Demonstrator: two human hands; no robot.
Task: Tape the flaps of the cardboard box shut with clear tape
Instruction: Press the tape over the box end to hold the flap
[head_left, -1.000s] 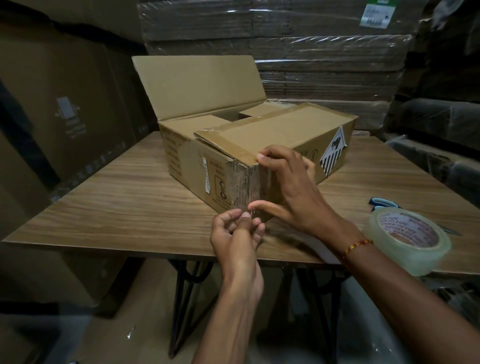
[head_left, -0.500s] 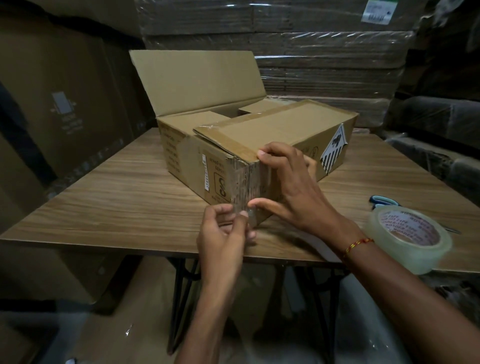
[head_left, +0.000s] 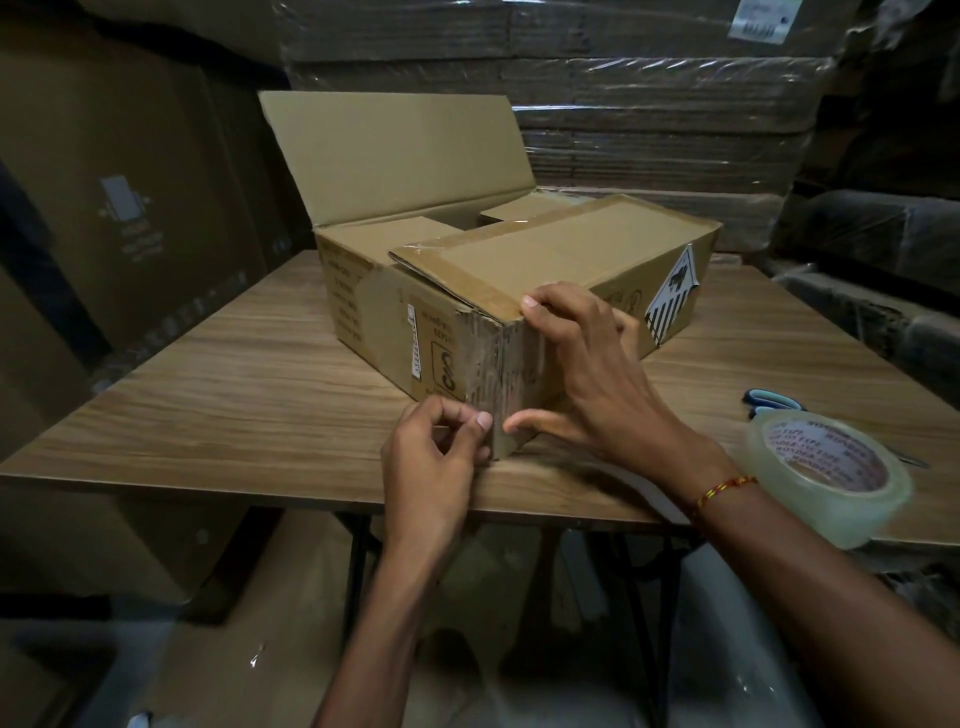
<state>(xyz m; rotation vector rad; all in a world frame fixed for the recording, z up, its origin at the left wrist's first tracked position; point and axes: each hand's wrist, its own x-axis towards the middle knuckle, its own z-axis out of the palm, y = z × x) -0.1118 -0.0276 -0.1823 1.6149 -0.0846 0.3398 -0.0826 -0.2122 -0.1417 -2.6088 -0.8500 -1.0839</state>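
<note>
A brown cardboard box (head_left: 379, 322) stands on the wooden table (head_left: 234, 405), its near corner turned toward me. The rear flap (head_left: 395, 156) stands upright; the right flap (head_left: 561, 249) lies folded down. My right hand (head_left: 587, 374) spreads over the near corner, index finger at the top edge and thumb near the bottom. My left hand (head_left: 441, 447) pinches at the corner's bottom edge, where glossy clear tape (head_left: 506, 384) runs down the corner. Whether it holds the tape end is unclear. The roll of clear tape (head_left: 831, 478) lies on the table at the right.
Blue-handled scissors (head_left: 769, 401) lie behind the tape roll. Plastic-wrapped stacks of flat cardboard (head_left: 649, 104) rise behind the table, and large cartons (head_left: 119, 197) stand at the left. The table's front edge is just under my wrists.
My left hand has shifted left and up, from below the corner to the left side of its bottom edge. My right hand has stayed on the corner.
</note>
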